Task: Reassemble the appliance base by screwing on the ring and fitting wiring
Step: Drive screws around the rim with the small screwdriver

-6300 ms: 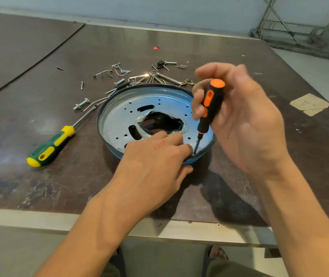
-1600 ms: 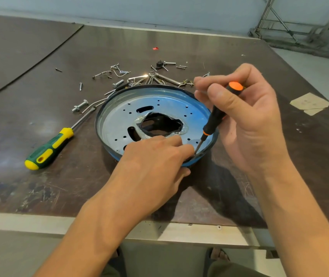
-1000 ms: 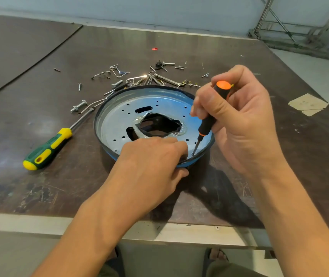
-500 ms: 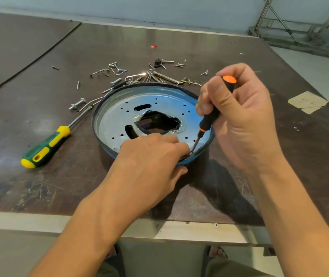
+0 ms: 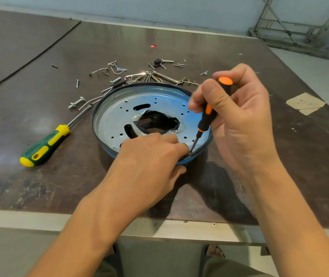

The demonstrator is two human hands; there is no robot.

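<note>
A round metal appliance base (image 5: 115, 120) with a blue rim, many small holes and a jagged central opening lies on the table. My left hand (image 5: 151, 162) grips its near rim, fingers over the edge and thumb under it. My right hand (image 5: 239, 116) grips a small black and orange screwdriver (image 5: 206, 118), tilted with its tip down at the rim just right of my left fingertips. The screw under the tip is hidden.
A green and yellow screwdriver (image 5: 45, 145) lies left of the base. Loose screws, bolts and bent wire clips (image 5: 139, 74) are scattered behind it. A scrap of paper (image 5: 305, 102) lies at the right. The table's metal front edge (image 5: 39, 220) runs close to me.
My right hand has kept turning the small screwdriver, its handle tilting back and forth while the tip stays at the same spot on the rim. My left hand has held still.
</note>
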